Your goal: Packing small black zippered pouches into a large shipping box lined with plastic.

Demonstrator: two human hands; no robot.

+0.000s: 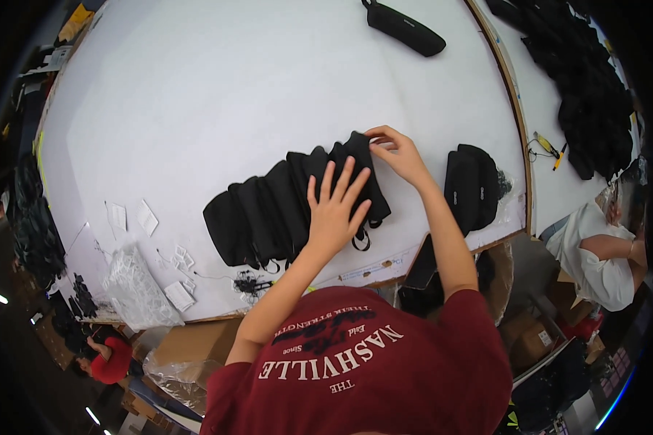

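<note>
A row of black fabric pouches (261, 210) lies overlapped on the white table, slanting up to the right, with small loops along the near edge. My left hand (332, 210) rests flat on the right part of the row, fingers spread. At the row's right end, my right hand (401, 154) has thumb and fingers closed at the far upper corner of the last black pouch (370, 181). Two more black pouches (471, 188) with small light marks lie to the right of my right forearm. Another black pouch (405, 29) lies alone at the far side.
At the left are a clear plastic bag of white tags (139, 290), loose white tags (180, 296) and a black thread tangle (249, 285). Across the right table edge (511, 94) lie a black fabric heap (580, 87) and a yellow cutter (546, 145). Two people sit nearby, one each side.
</note>
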